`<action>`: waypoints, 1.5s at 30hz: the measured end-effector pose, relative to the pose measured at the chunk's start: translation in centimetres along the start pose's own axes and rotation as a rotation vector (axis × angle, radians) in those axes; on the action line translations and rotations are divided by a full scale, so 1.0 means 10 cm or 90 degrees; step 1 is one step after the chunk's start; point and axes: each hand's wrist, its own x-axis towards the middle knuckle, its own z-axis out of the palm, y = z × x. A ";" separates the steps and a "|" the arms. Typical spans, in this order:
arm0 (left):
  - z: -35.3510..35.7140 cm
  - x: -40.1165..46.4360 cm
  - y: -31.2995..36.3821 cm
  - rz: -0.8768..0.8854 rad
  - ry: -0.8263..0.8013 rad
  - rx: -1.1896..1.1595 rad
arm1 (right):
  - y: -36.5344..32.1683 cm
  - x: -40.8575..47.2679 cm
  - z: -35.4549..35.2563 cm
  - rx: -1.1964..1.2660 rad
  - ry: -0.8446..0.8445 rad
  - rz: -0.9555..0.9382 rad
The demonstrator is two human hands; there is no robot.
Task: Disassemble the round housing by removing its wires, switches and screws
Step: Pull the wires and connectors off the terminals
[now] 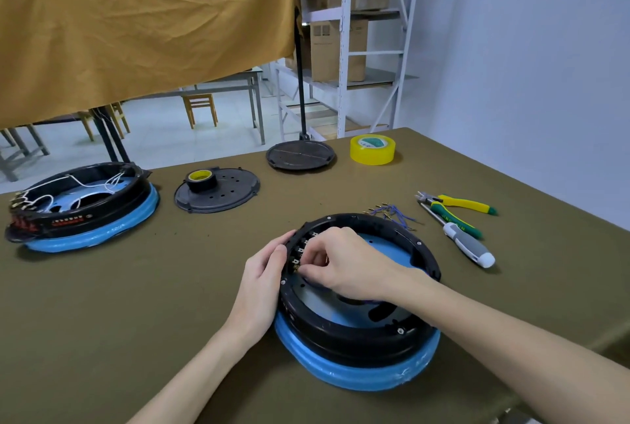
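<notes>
A round black housing (358, 328) with a blue base ring and a blue inner plate lies on the olive table in front of me. My left hand (262, 277) grips its outer left rim. My right hand (344, 263) reaches inside the housing, fingers pinched at a row of small switches (300, 249) on the inner left wall. What the fingertips hold is hidden. A bundle of loose blue wires with brass terminals (392, 214) lies just behind the housing.
Yellow-green pliers (460, 205) and a grey-white screwdriver (467, 244) lie to the right. A second housing with white wires (81, 208) sits far left. Two black lids (218, 191) (300, 155), black tape (200, 179) and a yellow tape roll (372, 149) lie behind.
</notes>
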 end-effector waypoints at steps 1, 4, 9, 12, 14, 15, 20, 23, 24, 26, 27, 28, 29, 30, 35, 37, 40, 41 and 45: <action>-0.01 0.01 -0.01 -0.003 -0.006 0.007 | 0.00 0.01 -0.01 -0.002 0.003 0.000; -0.04 0.04 -0.03 -0.011 -0.048 0.040 | -0.03 0.01 0.00 -0.013 0.016 0.004; -0.08 0.08 -0.06 0.014 -0.092 0.067 | -0.04 -0.02 0.06 -0.045 0.038 -0.004; -0.08 0.10 -0.07 0.024 -0.085 0.054 | -0.02 0.00 0.05 -0.023 0.031 0.005; -0.08 0.10 -0.08 0.025 -0.085 0.047 | -0.01 -0.01 0.05 -0.016 0.026 0.002; -0.08 0.09 -0.09 0.027 -0.086 0.046 | -0.01 -0.02 0.06 -0.013 0.022 0.002; -0.08 0.09 -0.11 0.034 -0.066 0.058 | 0.00 -0.02 0.05 0.007 0.028 0.016; -0.07 0.09 -0.10 0.038 -0.059 0.059 | -0.02 -0.03 0.06 0.016 0.018 0.014; -0.07 0.09 -0.09 0.039 -0.056 0.059 | -0.02 -0.03 0.06 0.009 0.023 0.015; -0.06 0.08 -0.10 0.039 -0.048 0.057 | -0.02 -0.03 0.06 -0.004 0.028 0.011; -0.06 0.08 -0.10 0.038 -0.045 0.054 | -0.02 -0.03 0.06 0.001 0.021 0.011; -0.06 0.08 -0.10 0.039 -0.042 0.054 | -0.02 -0.04 0.05 0.009 0.014 0.012; -0.06 0.08 -0.10 0.040 -0.040 0.055 | -0.02 -0.04 0.05 0.009 0.014 0.013; -0.06 0.08 -0.10 0.040 -0.040 0.056 | -0.02 -0.04 0.06 0.000 0.021 0.012; -0.06 0.08 -0.11 0.044 -0.033 0.060 | -0.01 -0.05 0.06 -0.013 0.021 -0.003; -0.06 0.08 -0.10 0.042 -0.034 0.058 | 0.00 -0.05 0.06 -0.043 0.028 -0.012; -0.06 0.08 -0.09 0.039 -0.034 0.057 | 0.00 -0.05 0.02 -0.071 -0.021 -0.047; -0.06 0.08 -0.08 0.037 -0.033 0.060 | 0.00 -0.03 -0.03 -0.088 -0.057 -0.056; -0.07 0.08 -0.08 0.032 -0.035 0.066 | -0.08 0.11 -0.24 -0.167 -0.159 -0.082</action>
